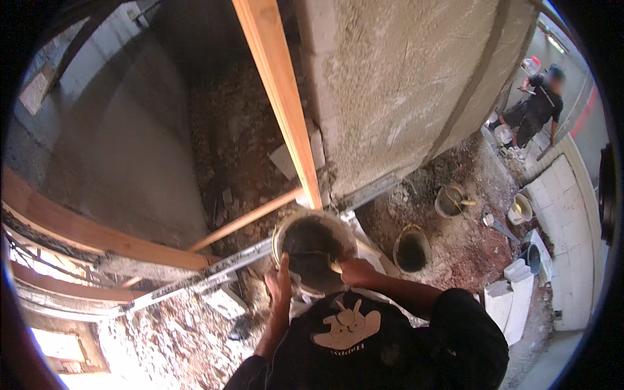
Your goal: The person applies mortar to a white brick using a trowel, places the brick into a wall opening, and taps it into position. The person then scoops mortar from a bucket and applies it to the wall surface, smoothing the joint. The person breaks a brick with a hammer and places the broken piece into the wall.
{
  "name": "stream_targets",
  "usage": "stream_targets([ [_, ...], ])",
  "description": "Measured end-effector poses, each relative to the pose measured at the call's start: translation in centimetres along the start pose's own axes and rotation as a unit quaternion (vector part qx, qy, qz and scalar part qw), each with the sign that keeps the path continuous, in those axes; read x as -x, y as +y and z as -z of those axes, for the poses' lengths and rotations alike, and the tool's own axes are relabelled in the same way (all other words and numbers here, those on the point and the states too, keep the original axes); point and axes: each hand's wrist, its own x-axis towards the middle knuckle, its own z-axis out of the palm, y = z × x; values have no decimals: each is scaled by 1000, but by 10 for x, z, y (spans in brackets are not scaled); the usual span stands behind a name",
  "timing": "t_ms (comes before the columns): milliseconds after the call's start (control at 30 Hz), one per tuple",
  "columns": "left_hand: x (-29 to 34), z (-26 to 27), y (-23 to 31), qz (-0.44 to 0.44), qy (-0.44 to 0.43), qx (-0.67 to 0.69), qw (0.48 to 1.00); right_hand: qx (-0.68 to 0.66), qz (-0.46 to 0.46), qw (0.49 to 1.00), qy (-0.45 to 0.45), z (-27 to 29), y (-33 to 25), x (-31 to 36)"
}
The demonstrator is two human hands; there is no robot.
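Right in front of me is a round, pale bucket (349, 238) holding dark grey wet mortar (313, 238). My left hand (279, 286) grips its near left rim, with the thumb lying up along the edge. Over the right side of the rim, my right hand (361, 273) is closed around the light handle of what looks like a trowel (336, 267). The tool's dark blade seems to lie in the mortar, hard to make out against it. Just beyond the bucket stands the lower end of a wooden post (311, 185).
A rough plastered wall (403, 84) rises ahead to the right. On the rubble floor stand a mortar bucket (411, 252), another with a handled tool (448, 203), and white blocks (510, 299). A person (545, 107) works at the far right. A wooden brace (247, 220) slants to the left.
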Motion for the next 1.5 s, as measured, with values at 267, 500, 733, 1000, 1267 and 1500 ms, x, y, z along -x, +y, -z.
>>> stream_targets([
  [267, 8, -8, 14, -7, 1, 16, 1000, 3, 15, 1000, 16, -7, -5, -6],
  [500, 10, 7, 14, 6, 10, -4, 1000, 54, -18, 995, 79, -5, 9, -32],
  [733, 14, 11, 38, -5, -3, 123, 992, -148, 29, 989, 14, -34, -6, -49],
  [1000, -16, 19, -4, 42, -17, 240, 970, -759, -29, 628, -170, -40, 6, -55],
  [1267, -53, 15, -23, 139, 43, 381, 913, -768, 9, 638, -59, 30, -2, 32],
  [1500, -55, 44, -65, 155, 105, 315, 930, -496, 92, 790, 347, 136, -36, 55],
])
